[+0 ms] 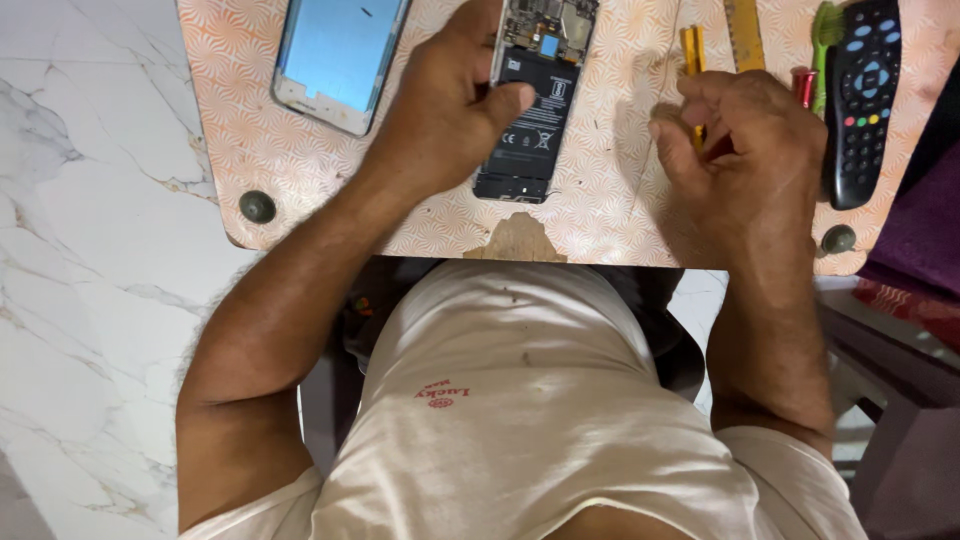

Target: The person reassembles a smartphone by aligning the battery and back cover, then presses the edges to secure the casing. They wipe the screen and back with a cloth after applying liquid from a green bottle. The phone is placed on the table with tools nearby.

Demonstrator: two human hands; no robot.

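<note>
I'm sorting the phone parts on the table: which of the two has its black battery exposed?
The opened phone under the left hand; the screen panel farther left shows only pale blue glass.
</note>
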